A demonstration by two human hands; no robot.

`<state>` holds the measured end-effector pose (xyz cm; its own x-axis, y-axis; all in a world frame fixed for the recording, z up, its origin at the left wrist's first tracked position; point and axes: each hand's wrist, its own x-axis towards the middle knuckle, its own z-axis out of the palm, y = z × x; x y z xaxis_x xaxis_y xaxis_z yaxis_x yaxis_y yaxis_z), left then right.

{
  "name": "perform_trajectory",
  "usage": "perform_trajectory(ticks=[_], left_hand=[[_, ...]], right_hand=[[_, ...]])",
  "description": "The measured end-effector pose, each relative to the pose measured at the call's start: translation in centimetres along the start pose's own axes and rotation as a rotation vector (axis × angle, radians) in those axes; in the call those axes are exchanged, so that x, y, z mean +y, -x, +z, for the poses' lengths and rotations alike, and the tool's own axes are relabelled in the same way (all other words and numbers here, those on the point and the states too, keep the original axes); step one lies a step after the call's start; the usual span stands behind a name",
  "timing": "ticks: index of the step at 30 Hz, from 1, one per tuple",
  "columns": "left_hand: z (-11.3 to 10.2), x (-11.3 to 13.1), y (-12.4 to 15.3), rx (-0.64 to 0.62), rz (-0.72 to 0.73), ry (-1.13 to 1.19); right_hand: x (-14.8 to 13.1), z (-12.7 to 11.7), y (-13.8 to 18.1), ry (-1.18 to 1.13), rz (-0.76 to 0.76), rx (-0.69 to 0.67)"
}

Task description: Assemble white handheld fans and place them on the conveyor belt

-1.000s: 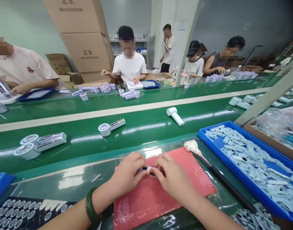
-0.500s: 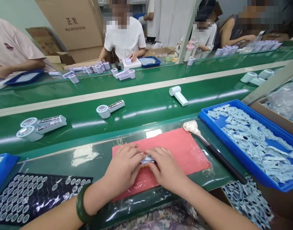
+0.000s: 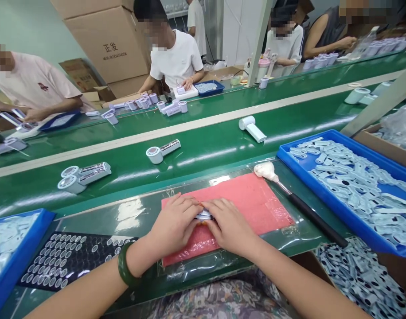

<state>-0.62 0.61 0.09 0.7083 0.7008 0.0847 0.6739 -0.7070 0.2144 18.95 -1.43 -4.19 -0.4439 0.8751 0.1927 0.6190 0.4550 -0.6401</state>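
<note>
Small part [image 3: 204, 215] between left hand [image 3: 174, 223] and right hand [image 3: 228, 226]; carton [image 3: 113, 44] label "正发".

- The left hand [image 3: 174, 223] lies palm down at the lower centre of the frame, fingers curled inward, tips pointing right.
- The right hand [image 3: 228, 226] mirrors it just to the right, knuckles up, fingers curled toward the left.
- The fingertips of the two hands meet; the thumbs are hidden underneath.
- The left forearm [image 3: 90, 288] enters from the lower left corner and the right forearm [image 3: 299, 283] from the lower right, both bare.
</note>
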Motion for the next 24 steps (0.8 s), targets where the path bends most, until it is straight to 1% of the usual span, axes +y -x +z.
perform_trajectory(ticks=[2,4,5,7,9,11,12,13,15,17,18,20,21,22,24], left_hand=[[-0.3,0.2,0.0,-0.012,0.018,-0.056],[-0.8,0.0,-0.1,-0.023,0.068,-0.159],[-1.1,-0.5,-0.3,-0.028,0.103,-0.212],[-1.7,-2.4,-1.8,-0.028,0.197,-0.301],[-2.2,-5.3,-5.0,0.013,0.301,-0.387],[-2.7,-8.2,-9.7,0.085,0.357,-0.486],[-3.0,-9.2,-12.4,0.117,0.354,-0.536],[-3.4,-10.1,-15.0,0.148,0.330,-0.583],[-3.8,-11.2,-19.6,0.187,0.247,-0.649],[-3.8,-11.8,-22.9,0.194,0.146,-0.651],[-3.6,-12.2,-24.0,0.173,0.100,-0.621],[-3.0,-13.1,-25.2,0.096,0.036,-0.528],[-2.7,-13.8,-25.3,0.062,0.012,-0.488],[-2.5,-14.5,-25.0,0.037,-0.009,-0.463],[-2.8,-16.5,-23.5,0.040,-0.082,-0.464]], right_hand=[[-0.2,-0.3,0.2,-0.034,0.012,0.009],[-0.3,-1.2,0.8,-0.054,0.010,0.033],[-0.2,-2.0,1.2,-0.049,0.007,0.057],[0.7,-4.2,2.2,0.005,0.023,0.155],[2.6,-7.1,3.3,0.121,0.104,0.305],[5.4,-10.4,4.7,0.278,0.251,0.451],[7.0,-12.1,5.4,0.370,0.346,0.492],[8.6,-13.7,6.1,0.462,0.443,0.509],[11.7,-16.4,7.0,0.620,0.604,0.491],[14.4,-18.3,7.3,0.707,0.691,0.450],[15.6,-18.9,7.2,0.725,0.707,0.430],[17.4,-19.9,6.7,0.742,0.719,0.383],[18.1,-20.2,6.4,0.749,0.723,0.359],[18.6,-20.5,6.2,0.753,0.726,0.344],[18.9,-21.0,6.1,0.752,0.727,0.339]])
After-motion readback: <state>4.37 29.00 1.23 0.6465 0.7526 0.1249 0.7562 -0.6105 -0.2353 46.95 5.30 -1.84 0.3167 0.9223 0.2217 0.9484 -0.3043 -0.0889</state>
